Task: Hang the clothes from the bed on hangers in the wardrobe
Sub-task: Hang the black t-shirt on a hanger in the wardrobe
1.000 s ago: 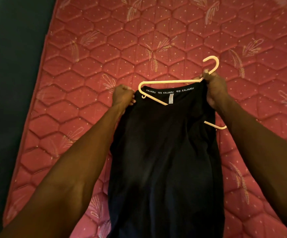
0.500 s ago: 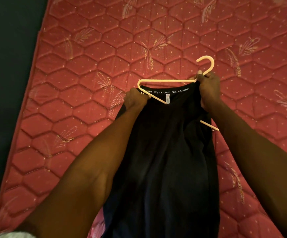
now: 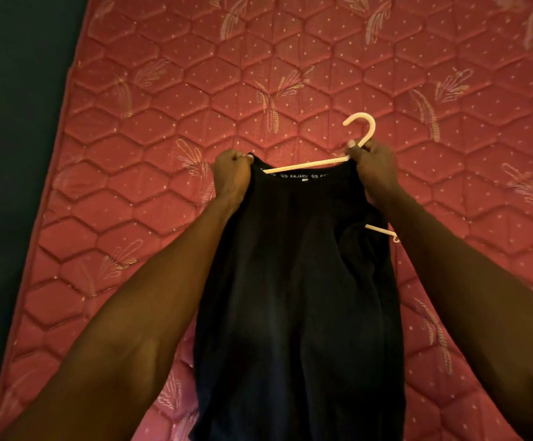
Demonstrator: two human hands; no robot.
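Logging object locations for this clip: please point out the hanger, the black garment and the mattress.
hanger point(image 3: 369, 126): head view, on the curved hook.
black garment point(image 3: 297, 281): head view, on the middle of the cloth.
mattress point(image 3: 163, 106): head view, on bare red quilted surface.

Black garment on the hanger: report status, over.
Left hand grips black garment at the neckline. Right hand holds hanger and neckline at hook base. Hanger partly inside. Nothing in the way.
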